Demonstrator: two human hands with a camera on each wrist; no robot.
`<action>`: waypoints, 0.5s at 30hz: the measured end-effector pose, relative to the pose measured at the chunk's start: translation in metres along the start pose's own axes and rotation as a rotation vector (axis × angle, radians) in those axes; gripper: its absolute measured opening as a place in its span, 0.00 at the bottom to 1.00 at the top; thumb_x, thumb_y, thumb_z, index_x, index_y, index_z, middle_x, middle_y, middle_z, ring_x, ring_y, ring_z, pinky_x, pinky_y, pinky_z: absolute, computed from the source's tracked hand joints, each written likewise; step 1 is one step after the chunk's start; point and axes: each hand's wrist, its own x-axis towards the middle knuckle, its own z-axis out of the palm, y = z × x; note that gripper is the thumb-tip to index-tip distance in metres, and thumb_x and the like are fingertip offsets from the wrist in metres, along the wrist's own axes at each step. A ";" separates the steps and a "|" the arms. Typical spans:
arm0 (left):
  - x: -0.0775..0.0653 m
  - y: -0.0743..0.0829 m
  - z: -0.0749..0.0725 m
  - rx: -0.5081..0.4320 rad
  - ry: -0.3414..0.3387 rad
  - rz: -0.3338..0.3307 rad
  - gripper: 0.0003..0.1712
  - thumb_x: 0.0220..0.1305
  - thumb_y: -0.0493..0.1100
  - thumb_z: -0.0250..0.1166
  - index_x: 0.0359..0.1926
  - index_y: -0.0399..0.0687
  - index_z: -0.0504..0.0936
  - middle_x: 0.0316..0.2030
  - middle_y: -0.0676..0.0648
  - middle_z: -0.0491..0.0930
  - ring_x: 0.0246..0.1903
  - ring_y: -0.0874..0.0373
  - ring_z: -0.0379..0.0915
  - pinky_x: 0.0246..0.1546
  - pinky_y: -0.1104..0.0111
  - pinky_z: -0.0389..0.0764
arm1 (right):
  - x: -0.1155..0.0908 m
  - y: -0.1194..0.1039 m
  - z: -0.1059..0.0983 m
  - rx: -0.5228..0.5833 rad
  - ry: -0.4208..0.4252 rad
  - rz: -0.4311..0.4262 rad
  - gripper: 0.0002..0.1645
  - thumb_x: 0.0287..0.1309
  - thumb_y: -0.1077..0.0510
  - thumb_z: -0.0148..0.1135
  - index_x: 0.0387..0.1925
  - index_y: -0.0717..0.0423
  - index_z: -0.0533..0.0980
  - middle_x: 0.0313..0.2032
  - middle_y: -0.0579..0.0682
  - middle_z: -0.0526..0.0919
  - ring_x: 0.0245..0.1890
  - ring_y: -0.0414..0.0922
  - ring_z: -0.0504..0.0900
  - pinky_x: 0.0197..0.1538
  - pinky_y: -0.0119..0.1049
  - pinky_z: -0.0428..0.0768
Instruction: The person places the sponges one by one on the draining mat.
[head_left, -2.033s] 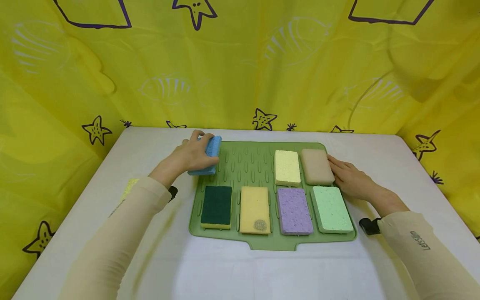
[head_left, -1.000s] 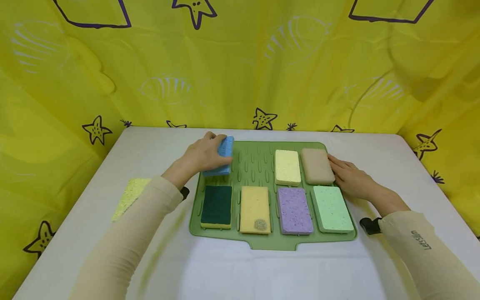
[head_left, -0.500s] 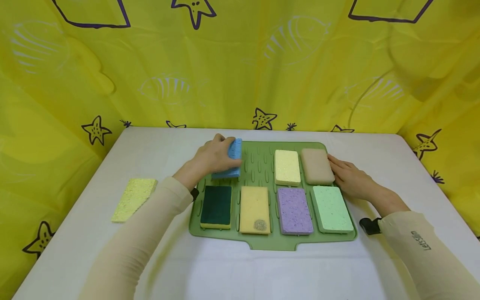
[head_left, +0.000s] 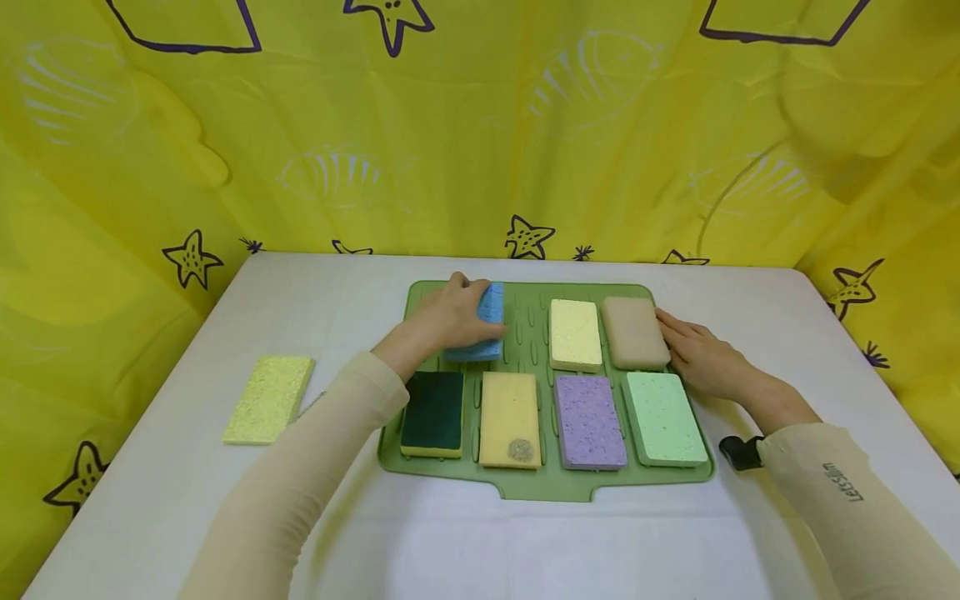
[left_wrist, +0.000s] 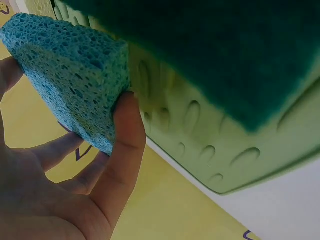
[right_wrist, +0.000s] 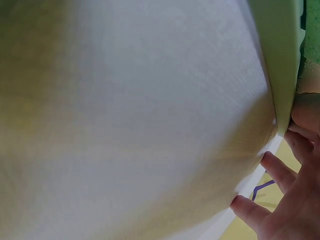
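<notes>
My left hand (head_left: 455, 315) pinches a blue sponge (head_left: 491, 323) between thumb and fingers, over the back left part of the green draining mat (head_left: 543, 492). In the left wrist view the blue sponge (left_wrist: 75, 75) is tilted, its porous face showing. My right hand (head_left: 705, 360) rests at the mat's right edge with fingers extended, right beside a beige sponge (head_left: 636, 333). To the left of the beige one lies a pale yellow sponge (head_left: 575, 335). The front row holds a dark green scouring sponge (head_left: 433, 412), a yellow-orange sponge (head_left: 510, 417), a purple sponge (head_left: 589, 422) and a mint sponge (head_left: 665, 419).
A flat lime-yellow sponge (head_left: 270, 400) lies on the white table (head_left: 600, 550), left of the mat and close to my left sleeve. Behind the table hangs a yellow curtain (head_left: 450, 150) with starfish and fish drawings.
My left hand has moved right with the blue sponge, from the mat's left edge to over its back left part. More of the lime-yellow sponge shows. My right hand stays put.
</notes>
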 end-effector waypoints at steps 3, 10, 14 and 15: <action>0.001 0.003 0.001 0.000 -0.016 -0.004 0.50 0.62 0.67 0.62 0.78 0.56 0.54 0.72 0.37 0.56 0.53 0.43 0.72 0.53 0.50 0.79 | 0.000 0.000 0.000 -0.003 -0.005 0.004 0.31 0.75 0.60 0.44 0.73 0.70 0.55 0.75 0.66 0.54 0.66 0.72 0.61 0.57 0.73 0.69; 0.006 0.010 0.004 0.019 -0.038 -0.020 0.50 0.62 0.68 0.62 0.78 0.56 0.53 0.73 0.36 0.54 0.59 0.39 0.70 0.56 0.48 0.77 | 0.000 0.000 0.000 -0.009 -0.006 0.005 0.31 0.75 0.59 0.43 0.73 0.69 0.55 0.75 0.66 0.54 0.66 0.72 0.60 0.56 0.73 0.69; 0.007 0.016 0.007 0.012 -0.049 -0.019 0.51 0.62 0.68 0.62 0.78 0.55 0.53 0.75 0.36 0.51 0.64 0.37 0.66 0.60 0.45 0.75 | 0.000 0.000 0.000 -0.011 -0.004 0.007 0.31 0.75 0.59 0.43 0.74 0.69 0.55 0.75 0.65 0.54 0.66 0.72 0.61 0.56 0.73 0.69; 0.008 0.017 0.007 0.013 -0.052 -0.021 0.51 0.62 0.68 0.62 0.78 0.55 0.53 0.75 0.36 0.50 0.65 0.36 0.65 0.61 0.45 0.74 | 0.000 0.000 0.001 -0.011 -0.003 0.008 0.31 0.75 0.59 0.44 0.74 0.68 0.55 0.75 0.65 0.54 0.66 0.72 0.61 0.56 0.73 0.69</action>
